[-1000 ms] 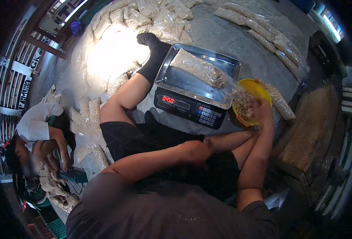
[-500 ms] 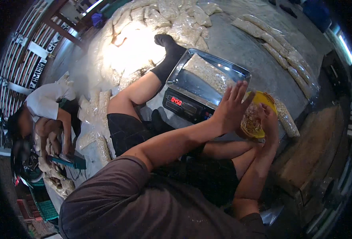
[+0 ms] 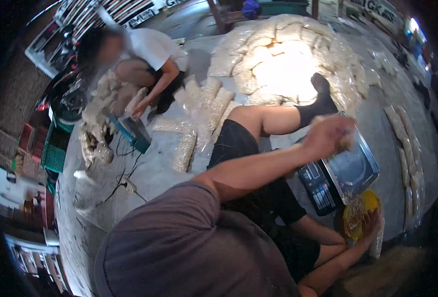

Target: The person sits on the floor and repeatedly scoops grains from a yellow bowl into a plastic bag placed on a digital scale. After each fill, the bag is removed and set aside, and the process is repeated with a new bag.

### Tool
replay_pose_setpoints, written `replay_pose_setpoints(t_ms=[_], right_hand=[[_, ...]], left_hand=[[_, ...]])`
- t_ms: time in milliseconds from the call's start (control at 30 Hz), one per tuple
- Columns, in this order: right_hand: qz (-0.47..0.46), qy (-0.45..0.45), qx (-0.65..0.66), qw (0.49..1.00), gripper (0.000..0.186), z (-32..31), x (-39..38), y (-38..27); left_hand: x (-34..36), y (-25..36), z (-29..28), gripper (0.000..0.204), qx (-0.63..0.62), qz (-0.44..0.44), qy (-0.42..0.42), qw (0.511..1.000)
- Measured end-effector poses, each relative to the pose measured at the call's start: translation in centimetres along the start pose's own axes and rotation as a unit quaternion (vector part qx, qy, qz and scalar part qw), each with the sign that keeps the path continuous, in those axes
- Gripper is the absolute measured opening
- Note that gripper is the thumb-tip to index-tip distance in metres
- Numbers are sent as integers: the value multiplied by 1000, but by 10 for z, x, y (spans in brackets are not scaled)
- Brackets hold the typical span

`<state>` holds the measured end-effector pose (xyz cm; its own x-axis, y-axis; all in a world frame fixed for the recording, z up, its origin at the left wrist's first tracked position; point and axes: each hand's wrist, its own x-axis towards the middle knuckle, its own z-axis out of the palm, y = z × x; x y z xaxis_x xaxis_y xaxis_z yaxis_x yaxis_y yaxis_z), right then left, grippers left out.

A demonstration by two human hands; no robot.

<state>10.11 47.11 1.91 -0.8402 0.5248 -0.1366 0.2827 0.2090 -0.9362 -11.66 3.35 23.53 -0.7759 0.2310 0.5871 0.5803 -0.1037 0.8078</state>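
My left hand is closed on a clear bag of pale puffed grain, mostly hidden behind it, over the steel scale tray. The scale's black body rests on the floor beside my bent legs. My right hand is at the yellow bowl holding loose bits; its fingers are blurred and their grip is unclear. A long filled bag lies just beside the bowl.
A co-worker in a white shirt crouches at upper left over a teal device with cables. Filled bags lie between us, more form a pile beyond my foot, and long ones line the right. A motorbike stands far left.
The view has swung leftward. My left hand has risen over the tray and lifted the bag that lay there. My right hand remains at the bowl, its fingers lower.
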Motion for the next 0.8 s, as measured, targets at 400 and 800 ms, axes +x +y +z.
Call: replay_pose_setpoints(t_ms=[400, 800], right_hand=[[46, 66, -33, 996, 57, 22, -19, -55], [-209, 311, -42, 926, 38, 80, -128, -263]], left_hand=[[-97, 187, -349, 19, 218, -317, 110, 917], [-155, -40, -313, 48, 484, -279, 58, 827]])
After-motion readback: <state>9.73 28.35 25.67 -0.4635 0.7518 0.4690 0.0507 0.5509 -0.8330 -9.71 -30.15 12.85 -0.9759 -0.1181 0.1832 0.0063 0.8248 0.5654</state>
